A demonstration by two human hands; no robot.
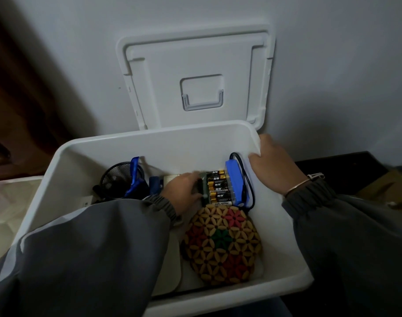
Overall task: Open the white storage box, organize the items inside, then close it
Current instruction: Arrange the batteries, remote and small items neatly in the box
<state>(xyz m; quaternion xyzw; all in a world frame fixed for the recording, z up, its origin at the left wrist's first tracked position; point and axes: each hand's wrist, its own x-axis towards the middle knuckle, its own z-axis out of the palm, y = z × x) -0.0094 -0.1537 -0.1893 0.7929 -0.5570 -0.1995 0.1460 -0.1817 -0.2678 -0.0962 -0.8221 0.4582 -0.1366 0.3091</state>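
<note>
The white storage box (149,143) stands open, and its lid (195,65) leans upright against the wall behind it. Inside the box, my left hand (184,191) grips the left side of a pack of batteries (217,187). A blue battery pack (235,181) with a black cable lies right of the batteries. In front of them lies a round beaded mat (221,244) with a flower pattern. My right hand (273,163) holds the box's right rim. A black mesh cup (117,179) and a blue strap (134,177) sit at the left inside.
A pale flat board (172,268) lies on the box floor, partly under my left sleeve. A light surface (5,202) is left of the box. Cardboard (385,186) rests on a dark surface at the right. The white wall is close behind.
</note>
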